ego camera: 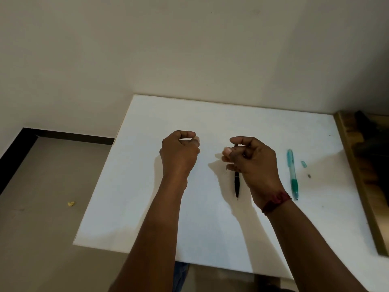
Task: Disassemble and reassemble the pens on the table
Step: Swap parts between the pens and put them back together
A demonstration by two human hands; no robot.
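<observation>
The room is dim and warm-toned, yet the white tabletop point(210, 218) stands out as the brightest patch. Soft shadows fall just left of each hand and run along below the forearms, so the light seems to come from above and to the right. The left hand point(179, 153) and right hand point(252, 163) look slightly soft, fine detail smeared. No glare shows anywhere. Toward the frame edges the wall lines and tabletop borders bow and splay with wide-angle stretch.
</observation>
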